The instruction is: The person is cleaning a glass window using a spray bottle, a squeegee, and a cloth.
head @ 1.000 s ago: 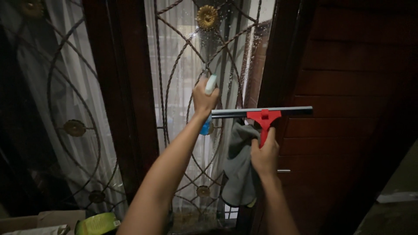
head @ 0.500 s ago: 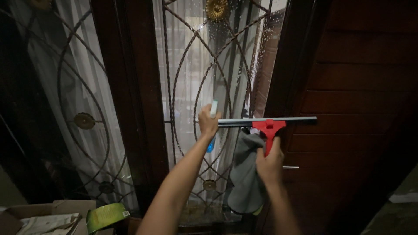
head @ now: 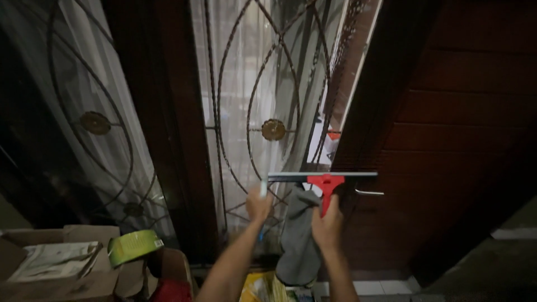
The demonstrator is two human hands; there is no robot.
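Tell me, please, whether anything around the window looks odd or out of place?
Nothing stands out. The right hand holds the red squeegee level against the glass pane, with a grey cloth hanging beside it; the left hand grips a spray bottle.

One head-worn view — looking forward and slightly down, seemingly close to the window pane (head: 251, 84).

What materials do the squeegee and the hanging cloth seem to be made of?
Squeegee: red handle looks like smooth moulded plastic; the pale straight blade bar is likely metal, with a dull sheen. Grey cloth: soft matte fabric, perhaps microfibre, since it droops in folds.
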